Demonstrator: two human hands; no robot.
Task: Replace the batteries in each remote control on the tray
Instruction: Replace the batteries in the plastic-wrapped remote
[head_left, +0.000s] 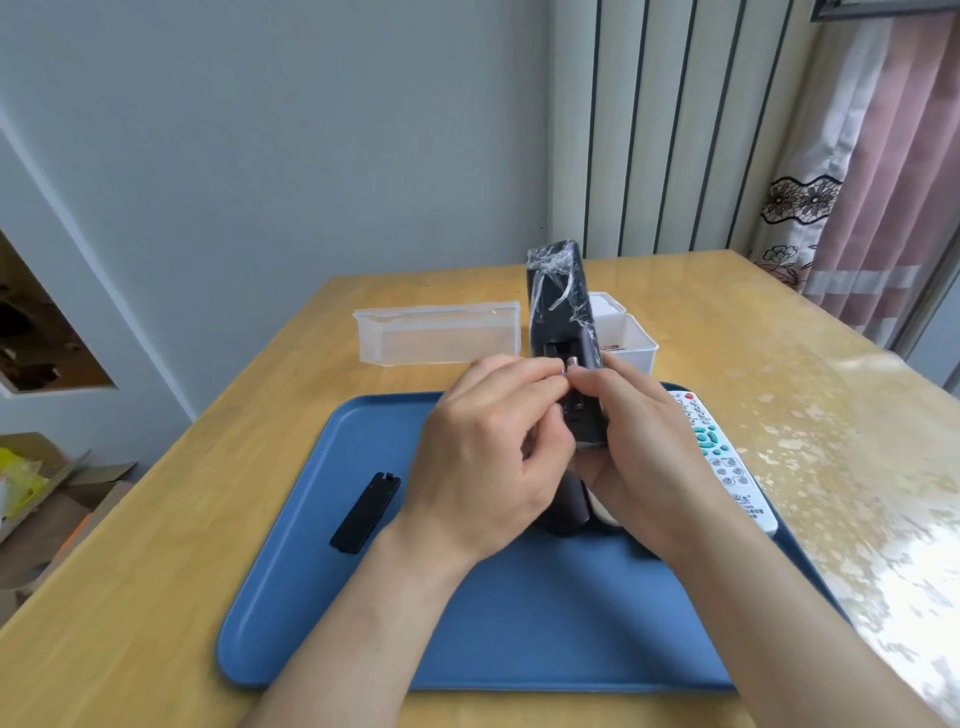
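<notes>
A black remote (562, 317) wrapped in clear film is held upright above the blue tray (363, 613), back side toward me, its battery bay open. My right hand (644, 452) grips its lower part. My left hand (493, 452) pinches a small battery (570, 370) at the bay with thumb and forefinger. The remote's black battery cover (366, 512) lies on the tray's left half. A white remote (727, 462) with green buttons lies along the tray's right edge. Another dark remote (569, 506) lies on the tray beneath my hands, mostly hidden.
Behind the tray stand a clear plastic box (439, 332) and a white box (626, 332) partly hidden by the held remote. The wooden table (208, 519) has a glossy right side. Cardboard boxes (41, 493) sit on the floor at left.
</notes>
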